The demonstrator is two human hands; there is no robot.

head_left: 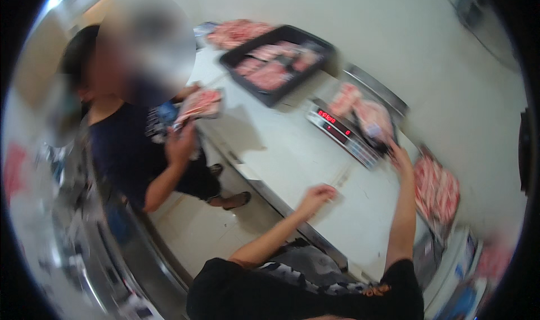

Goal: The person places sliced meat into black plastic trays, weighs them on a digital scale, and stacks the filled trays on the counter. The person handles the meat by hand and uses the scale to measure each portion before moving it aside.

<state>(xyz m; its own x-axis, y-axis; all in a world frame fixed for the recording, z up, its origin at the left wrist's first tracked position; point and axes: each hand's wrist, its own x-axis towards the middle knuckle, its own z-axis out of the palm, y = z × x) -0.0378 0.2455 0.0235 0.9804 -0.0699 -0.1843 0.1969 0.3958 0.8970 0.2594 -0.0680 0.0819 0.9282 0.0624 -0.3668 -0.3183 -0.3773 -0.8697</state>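
Currently, the packed meat (pixel 374 120) on the scale (pixel 338 131) runs eleven-to-five, lying at eleven o'clock from your nearer right hand (pixel 400 158), bent at its edge, grip unclear, while your left hand (pixel 318 200) curls, contents unclear.

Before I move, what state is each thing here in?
Scale: switched on, display lit red, loaded.
Meat on the scale: resting on top; wrapping unclear.
Black tray: open-topped, holding meat.
Meat at right: bagged, beside the scale.
Co-worker's meat pack: held up, off the table.
Left hand: fingers curled; grip unclear.
Right hand: at the scale's load; grip unclear.
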